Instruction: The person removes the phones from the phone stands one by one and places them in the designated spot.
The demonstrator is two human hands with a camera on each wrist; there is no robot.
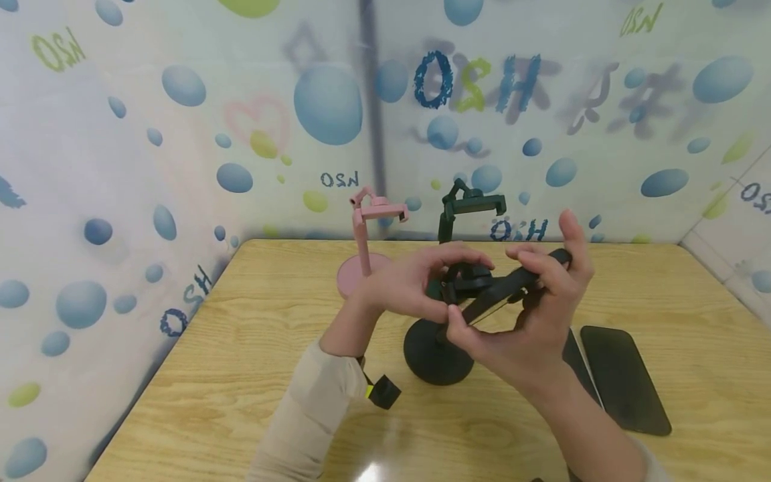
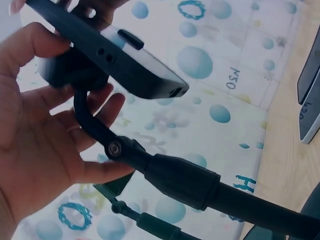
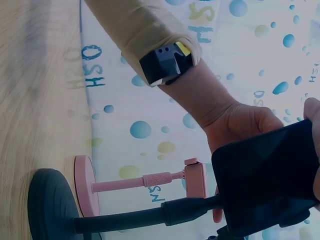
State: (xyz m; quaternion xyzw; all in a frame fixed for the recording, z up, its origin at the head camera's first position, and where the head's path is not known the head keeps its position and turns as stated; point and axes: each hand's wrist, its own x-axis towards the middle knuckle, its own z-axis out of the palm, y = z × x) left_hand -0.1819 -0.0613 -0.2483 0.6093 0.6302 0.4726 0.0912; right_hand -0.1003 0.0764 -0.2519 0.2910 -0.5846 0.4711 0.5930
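Observation:
A black phone stand (image 1: 436,355) rises from a round base on the table. At its head is a dark smartphone (image 1: 496,294), tilted, its dark face turned to the right wrist view. My left hand (image 1: 403,284) grips the stand's head, its fingers around the back and the thumb at the phone's edge. The stand's jointed neck (image 2: 182,180) runs down from there in the left wrist view. With thumb and fingers my right hand (image 1: 545,314) holds the phone (image 3: 267,175) by its edges. Whether the phone sits fully in the clamp, I cannot tell.
A pink phone stand (image 1: 361,248) and a dark green one (image 1: 476,204) stand behind, near the table's back edge. To the right, a dark phone (image 1: 626,378) lies flat beside another, partly under my right forearm. A patterned curtain (image 1: 325,107) hangs behind the wooden table (image 1: 229,375).

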